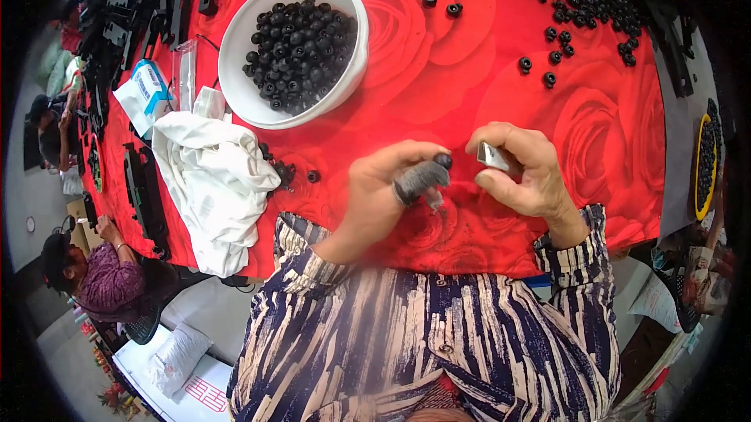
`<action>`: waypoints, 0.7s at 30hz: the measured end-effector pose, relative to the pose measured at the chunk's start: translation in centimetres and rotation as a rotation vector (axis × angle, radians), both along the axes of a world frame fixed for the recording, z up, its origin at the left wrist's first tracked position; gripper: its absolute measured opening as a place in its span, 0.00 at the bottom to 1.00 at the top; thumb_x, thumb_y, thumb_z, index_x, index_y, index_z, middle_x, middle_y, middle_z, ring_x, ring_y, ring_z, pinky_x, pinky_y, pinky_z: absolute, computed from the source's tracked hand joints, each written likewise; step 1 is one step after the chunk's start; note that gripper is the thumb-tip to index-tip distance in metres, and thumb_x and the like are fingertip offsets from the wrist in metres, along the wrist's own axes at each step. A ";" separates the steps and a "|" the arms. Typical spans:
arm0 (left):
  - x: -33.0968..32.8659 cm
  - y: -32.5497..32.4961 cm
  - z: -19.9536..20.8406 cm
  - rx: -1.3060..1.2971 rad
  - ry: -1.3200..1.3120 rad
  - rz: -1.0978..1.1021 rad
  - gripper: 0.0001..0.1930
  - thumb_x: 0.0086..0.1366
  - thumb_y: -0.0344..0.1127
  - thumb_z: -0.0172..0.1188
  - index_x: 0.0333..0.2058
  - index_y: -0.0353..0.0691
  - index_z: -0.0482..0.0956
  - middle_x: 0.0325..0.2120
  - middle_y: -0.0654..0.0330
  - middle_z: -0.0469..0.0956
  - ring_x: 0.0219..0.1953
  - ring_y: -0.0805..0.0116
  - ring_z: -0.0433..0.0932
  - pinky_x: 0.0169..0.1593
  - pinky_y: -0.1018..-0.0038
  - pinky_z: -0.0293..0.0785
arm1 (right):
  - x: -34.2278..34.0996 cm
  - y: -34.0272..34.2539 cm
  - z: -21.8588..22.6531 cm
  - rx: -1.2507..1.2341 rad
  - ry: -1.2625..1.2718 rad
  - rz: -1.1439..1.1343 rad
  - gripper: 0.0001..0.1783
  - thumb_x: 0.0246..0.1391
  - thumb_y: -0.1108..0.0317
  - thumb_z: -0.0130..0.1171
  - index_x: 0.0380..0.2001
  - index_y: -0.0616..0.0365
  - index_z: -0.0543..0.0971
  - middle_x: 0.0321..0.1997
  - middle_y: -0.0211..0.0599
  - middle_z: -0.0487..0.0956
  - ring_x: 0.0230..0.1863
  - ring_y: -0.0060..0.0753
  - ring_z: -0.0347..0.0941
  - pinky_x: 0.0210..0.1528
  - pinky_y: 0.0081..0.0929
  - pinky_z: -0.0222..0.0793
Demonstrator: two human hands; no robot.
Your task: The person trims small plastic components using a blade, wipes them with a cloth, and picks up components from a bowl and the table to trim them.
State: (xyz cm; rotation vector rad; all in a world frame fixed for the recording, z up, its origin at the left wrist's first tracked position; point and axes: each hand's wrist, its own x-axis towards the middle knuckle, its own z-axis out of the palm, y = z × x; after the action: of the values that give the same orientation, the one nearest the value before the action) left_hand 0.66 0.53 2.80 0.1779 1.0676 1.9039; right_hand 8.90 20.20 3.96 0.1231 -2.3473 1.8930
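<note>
My left hand (379, 191) pinches a small black round part (443, 161) between thumb and forefinger. A grey wrap (421, 181) covers one of its fingers. A short, flat, shiny metal tool (491, 156) sits between the thumb and fingers of my right hand (526, 172); its exact kind does not show. The tool's end faces the black part, with a gap between them. Both hands are above the red rose-patterned cloth (477, 226) near the table's front edge. At the upper left, a white bowl (356, 54) holds many similar black parts (301, 50).
A crumpled white cloth (215, 187) lies left of my hands, near a few black parts (285, 174). Loose black parts (591, 0) spread across the far right. Long black plastic pieces (145, 195) line the left side. A blue-and-white packet (146, 97) is beside the bowl.
</note>
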 end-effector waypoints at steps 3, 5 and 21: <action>0.4 0.2 -0.3 -0.093 0.584 0.018 0.14 0.54 0.19 0.59 0.41 0.31 0.75 0.36 0.53 0.75 0.38 0.72 0.75 0.39 0.79 0.74 | 0.3 -0.7 0.1 -0.052 -0.078 -0.054 0.12 0.44 0.71 0.63 0.33 0.62 0.75 0.23 0.34 0.73 0.23 0.21 0.69 0.25 0.20 0.63; 0.4 0.3 -0.9 -0.112 0.735 0.019 0.14 0.54 0.20 0.60 0.42 0.31 0.75 0.36 0.53 0.75 0.38 0.71 0.75 0.39 0.78 0.73 | 0.3 -1.5 -0.1 -0.051 -0.073 -0.071 0.11 0.44 0.71 0.63 0.33 0.62 0.75 0.23 0.33 0.74 0.23 0.21 0.69 0.25 0.20 0.64; -1.1 -0.2 -0.5 0.038 -0.348 -0.452 0.09 0.61 0.30 0.53 0.37 0.31 0.75 0.24 0.56 0.78 0.22 0.73 0.77 0.24 0.80 0.75 | 0.4 -1.3 -0.5 0.134 0.318 0.078 0.19 0.33 0.77 0.60 0.35 0.61 0.76 0.21 0.37 0.71 0.22 0.38 0.71 0.23 0.28 0.65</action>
State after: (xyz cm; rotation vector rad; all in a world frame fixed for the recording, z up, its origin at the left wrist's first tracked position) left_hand -0.48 0.36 2.33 0.0943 0.6867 1.4788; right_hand 9.31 18.92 3.41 0.4960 -2.2740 1.6040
